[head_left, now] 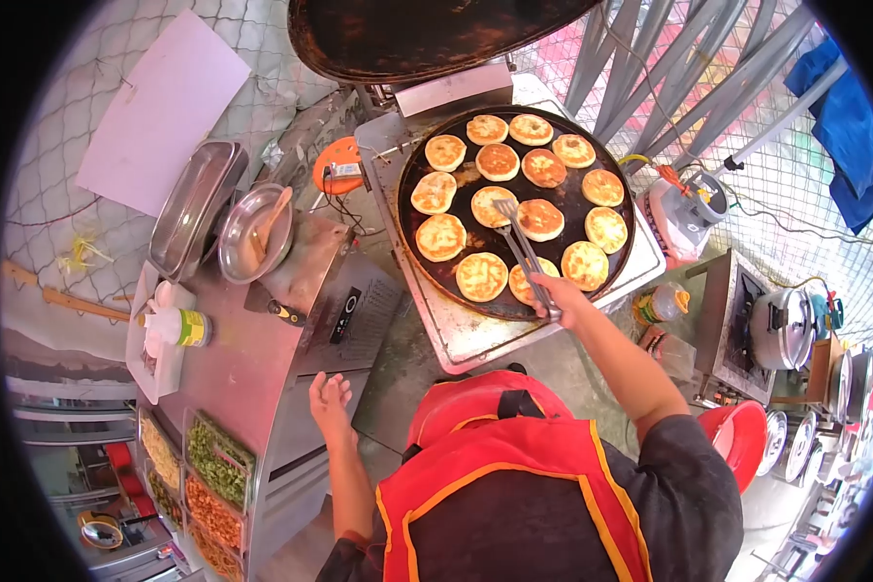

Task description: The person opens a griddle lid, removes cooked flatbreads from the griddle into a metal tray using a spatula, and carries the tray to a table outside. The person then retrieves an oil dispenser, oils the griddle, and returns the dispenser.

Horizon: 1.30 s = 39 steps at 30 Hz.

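My right hand point(560, 299) is wrapped round a pair of metal tongs point(526, 254) at the front edge of a round black griddle point(422, 254). The tips of the tongs lie over a browned flatbread point(488, 215) near the griddle's middle; I cannot tell whether they grip it. Several more round flatbreads, such as a darker one point(544, 168), lie around it, and one point(532, 281) is partly covered by the tongs and my hand. My left hand point(331, 400) hangs in the air beside the steel counter, its fingers apart and slightly bent, holding nothing.
The griddle's lid point(427, 44) stands raised behind it. On the left counter point(247, 339) are a steel bowl point(231, 242), a squeeze bottle point(179, 327) and trays of chopped fillings point(218, 456). At right are an oil bottle point(662, 303), a gas cylinder point(713, 197) and a pot point(784, 330).
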Each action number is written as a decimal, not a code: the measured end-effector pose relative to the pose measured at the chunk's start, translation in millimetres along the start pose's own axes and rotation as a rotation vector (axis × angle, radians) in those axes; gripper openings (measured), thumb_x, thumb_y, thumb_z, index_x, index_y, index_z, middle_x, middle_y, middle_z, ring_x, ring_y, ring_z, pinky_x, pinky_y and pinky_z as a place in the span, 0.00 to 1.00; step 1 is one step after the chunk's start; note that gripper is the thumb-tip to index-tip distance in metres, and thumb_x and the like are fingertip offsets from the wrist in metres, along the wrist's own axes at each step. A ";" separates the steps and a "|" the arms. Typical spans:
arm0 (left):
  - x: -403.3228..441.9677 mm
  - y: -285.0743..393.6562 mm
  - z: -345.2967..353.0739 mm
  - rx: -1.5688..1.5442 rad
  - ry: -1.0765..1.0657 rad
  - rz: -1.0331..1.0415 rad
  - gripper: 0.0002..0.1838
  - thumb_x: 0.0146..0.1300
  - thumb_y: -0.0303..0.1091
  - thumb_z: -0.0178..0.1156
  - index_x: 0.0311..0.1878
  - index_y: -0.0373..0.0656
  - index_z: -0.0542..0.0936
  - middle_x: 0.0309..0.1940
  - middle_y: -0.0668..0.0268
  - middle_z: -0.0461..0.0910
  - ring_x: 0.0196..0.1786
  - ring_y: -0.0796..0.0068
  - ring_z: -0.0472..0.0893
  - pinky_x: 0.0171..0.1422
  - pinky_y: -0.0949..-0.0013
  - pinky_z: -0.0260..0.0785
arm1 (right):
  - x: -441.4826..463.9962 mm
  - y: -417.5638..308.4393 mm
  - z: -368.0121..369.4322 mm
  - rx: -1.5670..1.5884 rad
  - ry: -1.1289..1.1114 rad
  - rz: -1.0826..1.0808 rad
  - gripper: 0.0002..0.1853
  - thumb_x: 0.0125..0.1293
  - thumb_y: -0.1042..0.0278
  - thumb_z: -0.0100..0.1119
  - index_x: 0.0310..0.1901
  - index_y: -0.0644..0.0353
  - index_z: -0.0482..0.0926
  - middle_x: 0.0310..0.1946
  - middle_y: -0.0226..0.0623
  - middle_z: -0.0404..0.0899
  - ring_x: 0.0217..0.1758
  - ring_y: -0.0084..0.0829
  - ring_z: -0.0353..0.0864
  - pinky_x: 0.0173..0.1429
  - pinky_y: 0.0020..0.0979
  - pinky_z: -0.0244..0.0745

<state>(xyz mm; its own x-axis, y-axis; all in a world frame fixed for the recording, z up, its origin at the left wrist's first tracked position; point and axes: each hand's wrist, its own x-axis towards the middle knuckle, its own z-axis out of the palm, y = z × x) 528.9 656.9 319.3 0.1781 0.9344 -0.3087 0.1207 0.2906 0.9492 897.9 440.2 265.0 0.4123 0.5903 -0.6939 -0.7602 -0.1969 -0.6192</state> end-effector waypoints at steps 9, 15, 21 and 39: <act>-3.9 -10.4 -19.1 -0.009 0.024 -0.008 0.19 0.65 0.34 0.52 0.57 0.38 0.66 0.42 0.62 0.77 0.40 0.77 0.77 0.44 0.75 0.69 | -5.1 -11.1 7.9 -1.435 0.656 -0.802 0.18 0.55 0.68 0.56 0.49 0.58 0.71 0.28 0.42 0.75 0.31 0.38 0.78 0.34 0.36 0.74; -3.6 -6.0 -15.3 -0.031 0.012 -0.005 0.19 0.65 0.33 0.52 0.57 0.38 0.66 0.42 0.61 0.77 0.41 0.76 0.76 0.46 0.74 0.68 | -43.1 -15.4 -19.7 -1.833 0.647 -0.806 0.32 0.51 0.69 0.58 0.61 0.55 0.62 0.35 0.42 0.74 0.36 0.42 0.79 0.38 0.39 0.75; 5.8 11.8 -35.1 -0.074 0.064 0.097 0.19 0.64 0.35 0.54 0.55 0.37 0.68 0.43 0.62 0.76 0.41 0.75 0.77 0.46 0.73 0.70 | -86.6 21.2 -36.3 -1.401 0.465 -0.881 0.30 0.52 0.67 0.60 0.59 0.60 0.65 0.34 0.46 0.76 0.35 0.43 0.77 0.40 0.39 0.73; 448.3 122.7 -177.9 -0.627 0.357 -0.040 0.20 0.51 0.45 0.64 0.42 0.42 0.75 0.45 0.61 0.74 0.49 0.66 0.73 0.52 0.62 0.66 | -97.9 93.6 138.7 -0.991 0.512 -0.770 0.30 0.56 0.77 0.56 0.61 0.72 0.61 0.37 0.39 0.76 0.37 0.23 0.73 0.44 0.24 0.70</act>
<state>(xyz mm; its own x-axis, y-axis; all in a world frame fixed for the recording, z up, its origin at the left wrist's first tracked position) 449.8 1148.1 308.2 -0.1577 0.8999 -0.4065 -0.4820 0.2892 0.8271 716.7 472.5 326.0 0.8697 0.4931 0.0222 0.3347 -0.5561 -0.7608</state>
